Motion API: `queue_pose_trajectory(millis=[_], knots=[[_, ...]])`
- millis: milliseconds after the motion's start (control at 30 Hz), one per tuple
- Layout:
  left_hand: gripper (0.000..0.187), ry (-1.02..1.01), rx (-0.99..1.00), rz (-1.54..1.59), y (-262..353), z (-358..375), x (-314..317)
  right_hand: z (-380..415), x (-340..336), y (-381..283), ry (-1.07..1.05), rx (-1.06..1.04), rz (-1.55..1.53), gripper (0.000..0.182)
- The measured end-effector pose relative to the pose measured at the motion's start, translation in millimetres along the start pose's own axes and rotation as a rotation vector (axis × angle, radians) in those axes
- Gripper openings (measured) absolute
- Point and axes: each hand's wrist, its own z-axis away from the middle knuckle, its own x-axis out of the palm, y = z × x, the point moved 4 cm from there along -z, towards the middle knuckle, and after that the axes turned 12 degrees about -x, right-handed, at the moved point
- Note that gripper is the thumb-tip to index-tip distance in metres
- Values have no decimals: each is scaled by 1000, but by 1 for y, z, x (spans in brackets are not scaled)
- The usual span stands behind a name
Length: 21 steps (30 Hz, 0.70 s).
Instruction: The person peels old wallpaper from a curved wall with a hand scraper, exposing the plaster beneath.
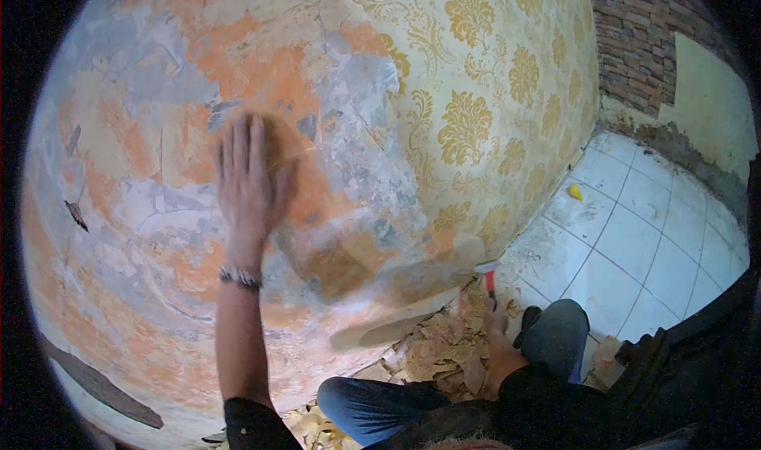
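Note:
My left hand [252, 182] lies flat against the bare, patchy orange and grey wall [182, 244], with its fingers stretched upward and its thumb out to the right. Nothing is in it. Low at the right, my right hand [496, 323] is closed round the dark lower part of a red-handled scraper [489, 281]. The scraper's pale blade points up at the foot of the wall. Cream wallpaper [476, 78] with a gold floral pattern covers the wall's right part and ends in a ragged edge.
Torn wallpaper scraps [444, 351] are heaped along the wall's foot, by my bent knees. White floor tiles [618, 244] extend at the right, with a yellow scrap [575, 192] on them. A brick-patterned wall [634, 46] stands at the upper right.

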Motion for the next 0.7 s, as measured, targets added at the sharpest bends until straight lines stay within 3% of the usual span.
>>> queue_pose_trajectory(millis=[133, 333, 567, 700], knots=[[70, 50, 128, -178, 18, -83, 9, -35, 6, -6, 213, 45, -148, 40], [72, 192, 142, -62, 76, -122, 50, -82, 22, -54, 463, 63, -468, 42], [76, 97, 222, -67, 103, -105, 69, -115, 29, -94, 350, 214, -1213, 33], [74, 19, 292, -44, 112, -89, 74, -120, 19, -120, 362, 136, -1104, 31]])
